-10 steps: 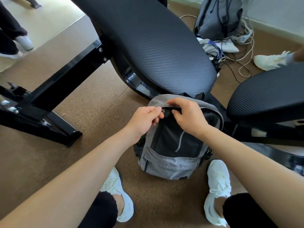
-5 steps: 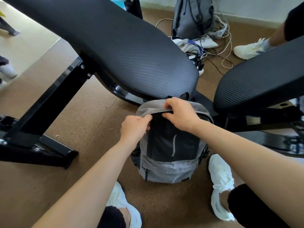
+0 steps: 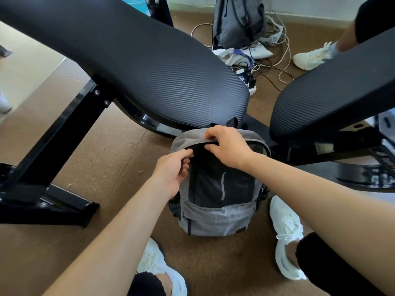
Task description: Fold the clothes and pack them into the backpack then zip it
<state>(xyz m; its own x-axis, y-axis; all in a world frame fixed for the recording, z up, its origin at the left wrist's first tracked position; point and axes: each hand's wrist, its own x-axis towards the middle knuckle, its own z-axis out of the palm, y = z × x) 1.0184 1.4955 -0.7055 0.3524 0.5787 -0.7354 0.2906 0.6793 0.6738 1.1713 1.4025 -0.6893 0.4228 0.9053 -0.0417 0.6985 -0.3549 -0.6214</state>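
A grey and black backpack (image 3: 215, 216) stands upright on the brown floor between my feet, leaning against the bench behind it. My right hand (image 3: 226, 147) grips the grey top edge of the backpack, thumb under and fingers over it. My left hand (image 3: 173, 171) sits at the upper left side of the backpack, its thumb and fingers pinching at the zip line; the zip pull itself is hidden by the fingers. No clothes are visible outside the backpack.
A black padded bench (image 3: 149, 67) crosses the view just behind the backpack, and a second black pad (image 3: 333, 92) is at the right. My white shoes (image 3: 286, 238) flank the backpack. Another grey bag (image 3: 237, 20), cables and another person's shoe (image 3: 310, 58) lie farther back.
My left hand has moved from the top middle of the backpack leftward and down along its zip line. My right hand keeps holding the top edge. The view has tilted.
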